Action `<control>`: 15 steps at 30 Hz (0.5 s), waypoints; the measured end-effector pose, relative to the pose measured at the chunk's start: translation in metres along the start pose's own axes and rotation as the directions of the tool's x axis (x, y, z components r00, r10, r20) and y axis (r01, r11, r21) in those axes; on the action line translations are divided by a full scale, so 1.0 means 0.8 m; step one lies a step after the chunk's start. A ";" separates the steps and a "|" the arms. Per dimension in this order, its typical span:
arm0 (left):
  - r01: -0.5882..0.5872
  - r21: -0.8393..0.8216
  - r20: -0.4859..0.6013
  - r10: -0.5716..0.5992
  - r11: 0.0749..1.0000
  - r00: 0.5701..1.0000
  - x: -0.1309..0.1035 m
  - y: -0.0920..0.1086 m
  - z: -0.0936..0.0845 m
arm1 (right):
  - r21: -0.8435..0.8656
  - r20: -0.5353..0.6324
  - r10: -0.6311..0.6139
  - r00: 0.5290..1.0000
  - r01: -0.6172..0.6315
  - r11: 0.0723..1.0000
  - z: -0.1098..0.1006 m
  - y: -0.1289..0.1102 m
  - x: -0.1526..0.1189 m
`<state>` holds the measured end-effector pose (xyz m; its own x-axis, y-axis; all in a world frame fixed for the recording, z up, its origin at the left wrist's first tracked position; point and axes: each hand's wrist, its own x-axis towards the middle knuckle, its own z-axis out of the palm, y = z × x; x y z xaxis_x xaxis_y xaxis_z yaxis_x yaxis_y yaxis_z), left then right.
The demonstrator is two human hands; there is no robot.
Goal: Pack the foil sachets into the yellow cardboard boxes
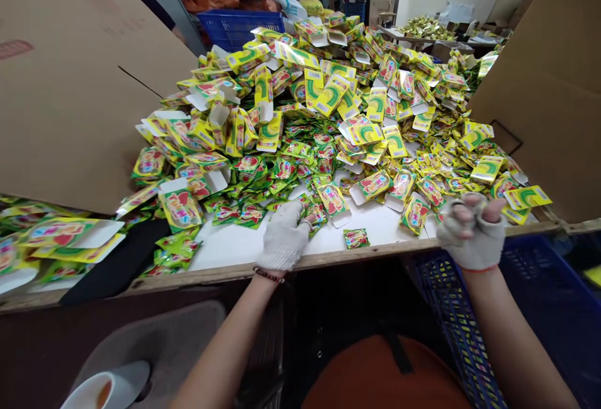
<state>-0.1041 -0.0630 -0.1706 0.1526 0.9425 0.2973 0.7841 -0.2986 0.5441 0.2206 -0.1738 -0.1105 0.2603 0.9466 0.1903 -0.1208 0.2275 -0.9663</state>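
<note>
My left hand [285, 238], in a white fingerless knit glove with a bead bracelet at the wrist, is at the front of the white tabletop. Its thumb and fingers close on a small green sachet [318, 213] at the edge of the pile; its fingertips are partly hidden. Gloved the same way, my right hand [471, 232] is raised over the table's front edge, its fingers loosely curled and apart, with nothing visible in them. A single green sachet [356, 238] lies between the hands. Close by are a flat yellow-green box [333, 201] and another small box [415, 213].
A tall heap of small yellow boxes [331, 93] covers the table, with loose sachets among them. Cardboard panels [70, 83] flank both sides. A blue basket [549, 296] sits below the right edge. A white cup [117, 384] rests on a stool [188, 327] at lower left.
</note>
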 end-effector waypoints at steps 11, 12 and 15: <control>0.061 0.149 0.244 -0.096 0.987 0.965 0.015 0.002 -0.003 | -0.853 0.470 0.208 0.858 0.381 0.356 0.118 0.095 0.034; 0.093 0.093 0.226 -0.112 0.991 0.968 0.012 -0.003 -0.003 | -0.852 0.469 0.208 0.858 0.378 0.362 0.117 0.097 0.034; 0.181 -0.073 0.113 -0.172 0.981 0.979 0.001 -0.012 -0.003 | -0.807 0.489 0.095 0.867 0.409 0.427 0.103 0.094 0.047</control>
<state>-0.1126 -0.0598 -0.1736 0.0822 0.9906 0.1090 0.7524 -0.1334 0.6450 0.1427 -0.1026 -0.1614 -0.2544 0.9540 0.1583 0.8278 0.2995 -0.4744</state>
